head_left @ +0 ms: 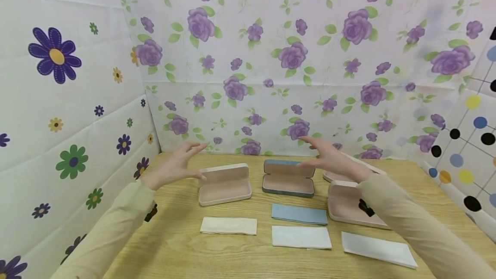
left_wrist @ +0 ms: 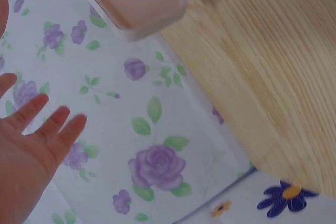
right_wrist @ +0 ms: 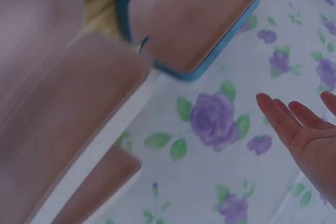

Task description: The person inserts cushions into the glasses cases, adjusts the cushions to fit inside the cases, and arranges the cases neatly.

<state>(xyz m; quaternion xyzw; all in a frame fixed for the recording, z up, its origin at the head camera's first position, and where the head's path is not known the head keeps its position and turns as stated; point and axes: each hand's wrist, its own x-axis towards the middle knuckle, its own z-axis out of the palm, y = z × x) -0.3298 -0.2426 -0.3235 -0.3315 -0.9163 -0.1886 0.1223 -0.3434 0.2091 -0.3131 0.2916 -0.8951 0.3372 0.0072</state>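
Observation:
My left hand (head_left: 176, 168) hovers with spread fingers beside an open white glasses case (head_left: 225, 185), holding nothing. Above the right side of the table my right hand (head_left: 329, 158) is raised, its fingers apart and no object in them. It overlaps the lid edge of an open blue glasses case (head_left: 288, 181) in the head view. Another open white glasses case (head_left: 345, 203) lies under the right forearm, partly covered by it. Behind the right hand and wrist a further white case (head_left: 373, 166) shows only in part. Pinkish lining fills the opened cases.
In front of the cases lie folded cloths: a cream cloth (head_left: 228, 225), a blue cloth (head_left: 299, 214), a white cloth (head_left: 301, 237) and another white cloth (head_left: 379, 249) at right. Flower-printed sheets (head_left: 248, 55) wall the wooden table (head_left: 186, 253) at back and left; a dotted sheet (head_left: 470, 141) stands right.

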